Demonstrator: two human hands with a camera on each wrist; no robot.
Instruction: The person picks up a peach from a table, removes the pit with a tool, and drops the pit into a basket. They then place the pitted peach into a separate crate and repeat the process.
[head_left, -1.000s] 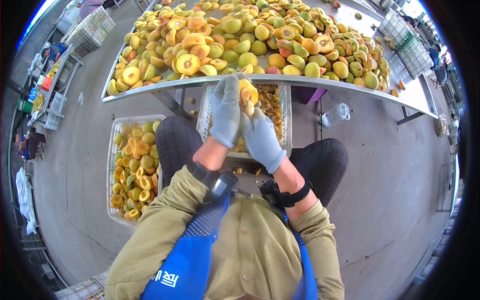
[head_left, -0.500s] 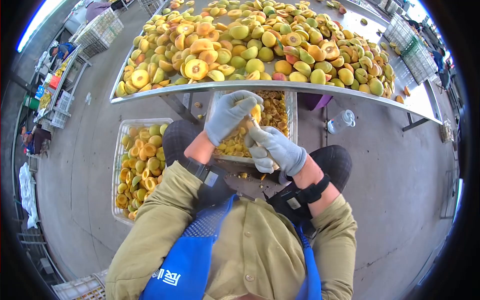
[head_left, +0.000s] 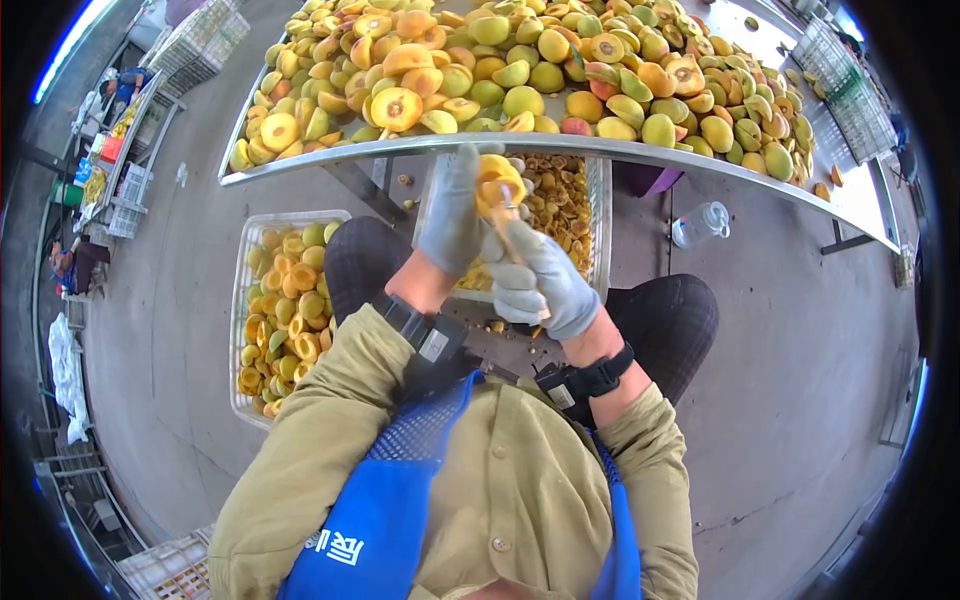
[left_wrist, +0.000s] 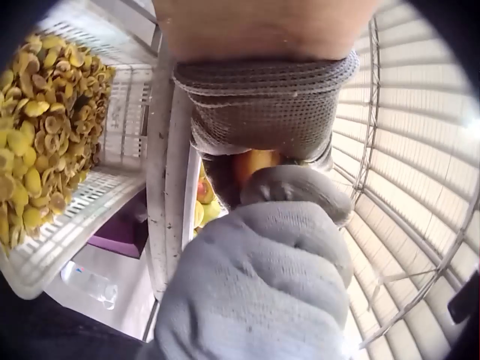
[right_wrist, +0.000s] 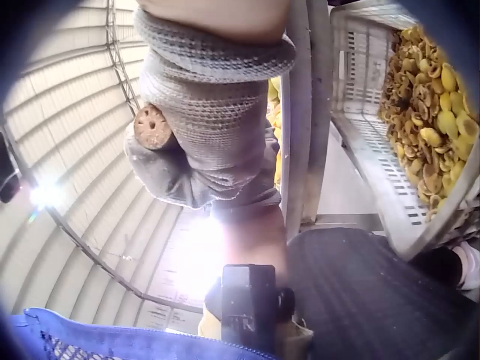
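My gloved left hand [head_left: 449, 222] holds a yellow peach half [head_left: 499, 183] just below the table's near edge, its cut face toward me. In my gloved right hand [head_left: 552, 280] is a pitting tool [head_left: 512, 226] with a wooden handle, gripped with the fingers curled round it. The metal tip of the tool is at the cut face of the fruit. From the right wrist view, the round butt of the wooden handle [right_wrist: 152, 127] sticks out of the fist. The left wrist view shows mostly the glove [left_wrist: 259, 277], with the fruit largely hidden behind it.
Halved peaches [head_left: 520, 75] are heaped on the metal-edged table [head_left: 400, 147]. Beneath it, between my knees, a white crate [head_left: 603, 230] holds brownish-yellow pieces. Another crate [head_left: 238, 330] of peach halves stands at my left. A clear plastic jug [head_left: 700, 225] is on the floor at right.
Half a second ago the hands were lower and the left fingers curled over the fruit. Now they are raised toward the table edge, with the fruit's cut face and tool tip in sight.
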